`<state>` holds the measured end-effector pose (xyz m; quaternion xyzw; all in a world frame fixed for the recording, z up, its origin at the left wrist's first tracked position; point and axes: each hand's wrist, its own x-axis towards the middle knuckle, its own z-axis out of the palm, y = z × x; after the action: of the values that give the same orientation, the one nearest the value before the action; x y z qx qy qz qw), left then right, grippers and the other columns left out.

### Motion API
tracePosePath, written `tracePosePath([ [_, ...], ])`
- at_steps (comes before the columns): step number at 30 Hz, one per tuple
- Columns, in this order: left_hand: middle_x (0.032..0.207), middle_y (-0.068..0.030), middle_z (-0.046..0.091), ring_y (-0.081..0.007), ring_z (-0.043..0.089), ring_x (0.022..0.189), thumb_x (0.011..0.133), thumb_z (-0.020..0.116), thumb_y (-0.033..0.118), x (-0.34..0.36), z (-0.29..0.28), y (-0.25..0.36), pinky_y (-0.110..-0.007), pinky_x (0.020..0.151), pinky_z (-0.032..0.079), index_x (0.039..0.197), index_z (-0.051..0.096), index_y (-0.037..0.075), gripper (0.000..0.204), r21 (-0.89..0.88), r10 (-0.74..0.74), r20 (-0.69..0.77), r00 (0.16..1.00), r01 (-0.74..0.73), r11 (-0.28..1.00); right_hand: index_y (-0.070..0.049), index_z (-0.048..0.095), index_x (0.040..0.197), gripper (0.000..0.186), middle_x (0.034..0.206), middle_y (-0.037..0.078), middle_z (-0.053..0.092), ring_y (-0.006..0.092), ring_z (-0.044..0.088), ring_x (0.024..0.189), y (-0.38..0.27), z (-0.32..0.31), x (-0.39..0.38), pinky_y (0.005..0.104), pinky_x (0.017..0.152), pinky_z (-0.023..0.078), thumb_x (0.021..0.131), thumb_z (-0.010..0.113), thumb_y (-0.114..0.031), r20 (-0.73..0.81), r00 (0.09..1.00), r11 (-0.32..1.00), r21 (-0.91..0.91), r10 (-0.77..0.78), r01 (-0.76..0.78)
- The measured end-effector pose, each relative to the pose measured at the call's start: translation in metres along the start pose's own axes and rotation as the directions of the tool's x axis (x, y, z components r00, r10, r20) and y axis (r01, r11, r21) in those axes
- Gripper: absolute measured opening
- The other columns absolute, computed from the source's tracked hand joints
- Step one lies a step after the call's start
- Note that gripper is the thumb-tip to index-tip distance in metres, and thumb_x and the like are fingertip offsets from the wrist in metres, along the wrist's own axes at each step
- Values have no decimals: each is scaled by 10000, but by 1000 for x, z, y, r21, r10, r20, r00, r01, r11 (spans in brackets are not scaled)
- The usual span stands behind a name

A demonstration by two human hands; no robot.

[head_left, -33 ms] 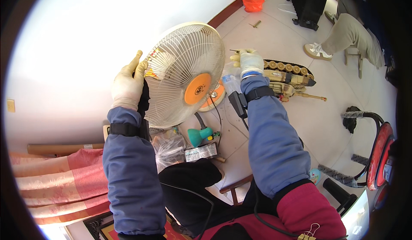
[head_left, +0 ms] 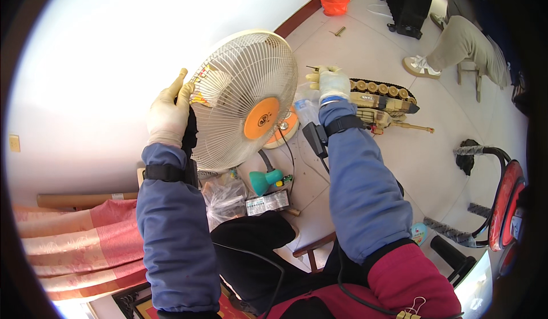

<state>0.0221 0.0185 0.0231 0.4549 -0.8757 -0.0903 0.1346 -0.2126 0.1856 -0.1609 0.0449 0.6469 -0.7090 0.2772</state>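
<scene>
An electric fan (head_left: pixel 268 62) with a white wire guard and an orange centre stands upright in front of me, its orange base on the floor. My left hand (head_left: pixel 169 110), in a pale glove, is at the guard's left rim, its fingers along the edge; the side of the palm is hidden. To the right of the fan, apart from it, my gloved right hand (head_left: pixel 333 82) is closed. A thin dark rod (head_left: pixel 312 67) sticks out leftward from its fingers; the rest of it is covered by the hand.
A toy tank (head_left: pixel 382 99) lies beyond my right wrist. Below the fan are a teal lamp (head_left: pixel 265 181), a clear plastic bag (head_left: pixel 224 202) and a labelled box (head_left: pixel 267 202). A red bag (head_left: pixel 334 4) is by the wall. Another person's leg (head_left: pixel 462 42) is at upper right.
The whole view has shifted very slightly. Both hands keep their places at and beside the fan.
</scene>
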Motion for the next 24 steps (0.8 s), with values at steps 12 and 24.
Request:
tracePosePath([
  [12, 1347, -152, 652, -240, 593, 1266, 1032, 603, 357, 12, -1, -10, -357, 1084, 439, 1422, 610, 213, 416, -157, 30, 17, 999, -27, 987, 49, 696, 1025, 228, 865, 140, 746, 202, 695, 632, 186, 23, 9, 304, 564, 572, 959, 638, -162, -185, 976, 950, 309, 115, -53],
  [24, 967, 37, 683, -44, 485, 750, 1021, 644, 237, 14, 2, -12, -204, 687, 428, 1387, 635, 90, 395, -294, 20, -32, 999, -29, 955, 38, 643, 1066, 167, 866, 155, 758, 165, 687, 602, 139, 31, -20, 273, 552, 548, 986, 571, -90, 109, 973, 851, 473, 202, -230],
])
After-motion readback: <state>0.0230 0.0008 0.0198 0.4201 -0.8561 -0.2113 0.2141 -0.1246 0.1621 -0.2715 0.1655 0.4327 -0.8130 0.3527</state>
